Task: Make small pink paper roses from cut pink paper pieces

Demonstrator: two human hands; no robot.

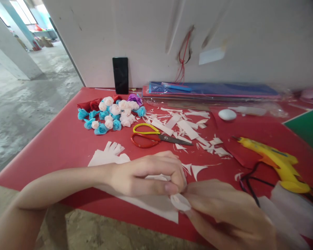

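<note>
My left hand (pixel 146 175) and my right hand (pixel 224 211) meet at the near edge of the red table (pixel 62 142). Both pinch a small rolled piece of pale pink paper (pixel 179 202) between their fingertips. Under my left hand lies a sheet of pale paper (pixel 146 201) with a fringed end (pixel 113 148). Scissors (pixel 153 137) with yellow and red handles lie just beyond my left hand, blades pointing right. A yellow glue gun (pixel 276 161) rests to the right, its black cord (pixel 247 182) running toward my right hand.
A pile of small paper roses (pixel 112 114) in white, blue, red and purple sits at the back left. White paper scraps (pixel 187 130) are strewn mid-table. Stacked coloured sheets in plastic (pixel 211 91), a black phone (pixel 120 75) against the wall, a white egg-shaped ball (pixel 227 114).
</note>
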